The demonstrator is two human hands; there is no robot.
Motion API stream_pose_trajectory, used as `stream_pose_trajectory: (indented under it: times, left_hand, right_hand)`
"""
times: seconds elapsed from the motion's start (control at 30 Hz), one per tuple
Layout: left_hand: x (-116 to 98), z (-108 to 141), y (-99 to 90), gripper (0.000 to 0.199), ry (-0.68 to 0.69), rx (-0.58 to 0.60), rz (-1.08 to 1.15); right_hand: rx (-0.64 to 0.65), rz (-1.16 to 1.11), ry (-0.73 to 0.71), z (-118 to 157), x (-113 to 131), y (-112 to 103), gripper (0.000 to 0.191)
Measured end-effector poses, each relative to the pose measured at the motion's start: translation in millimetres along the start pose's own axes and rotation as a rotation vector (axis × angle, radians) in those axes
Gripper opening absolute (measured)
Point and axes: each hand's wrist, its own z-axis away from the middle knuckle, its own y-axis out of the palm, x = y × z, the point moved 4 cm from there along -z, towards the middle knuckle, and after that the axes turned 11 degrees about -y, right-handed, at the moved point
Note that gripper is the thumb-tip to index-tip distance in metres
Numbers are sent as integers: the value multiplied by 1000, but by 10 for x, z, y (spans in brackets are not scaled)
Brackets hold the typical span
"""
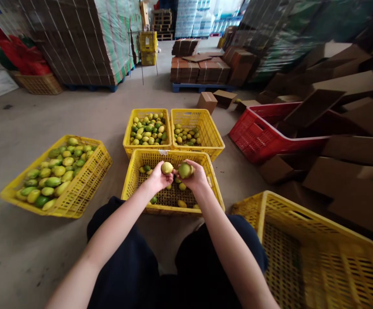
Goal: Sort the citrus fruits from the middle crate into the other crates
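Observation:
My left hand (159,178) holds a yellow lemon (166,168) above the near yellow crate (212,182). Beside it, my right hand (198,176) is closed round a greenish lemon (185,170); a second fruit may be behind it, but I cannot tell. Below both hands, several yellow and green lemons lie scattered on the near crate's floor, partly hidden by my hands. Just beyond stand two more yellow crates: the back left crate (127,136) is well filled with mixed lemons, while the back right crate (214,131) holds fewer, gathered toward its left side.
A tilted yellow crate (101,165) full of lemons stands at the left. Another yellow crate (328,223) is at the lower right, near my knee. Behind it are a red crate (257,133) and piled cardboard boxes (350,163). Wrapped pallets stand farther back.

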Motion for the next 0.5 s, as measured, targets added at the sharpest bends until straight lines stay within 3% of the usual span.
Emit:
stream_pose_trajectory:
  times: [0.37,0.5]
  left_hand:
    - [10,125,37,38,1,-5,-2]
    - [17,125,53,39,-3,-4,-2]
  right_hand:
    - [-92,-119,3,-11,86,-75,18]
    - [-72,-112,-26,-33,88,-66,18]
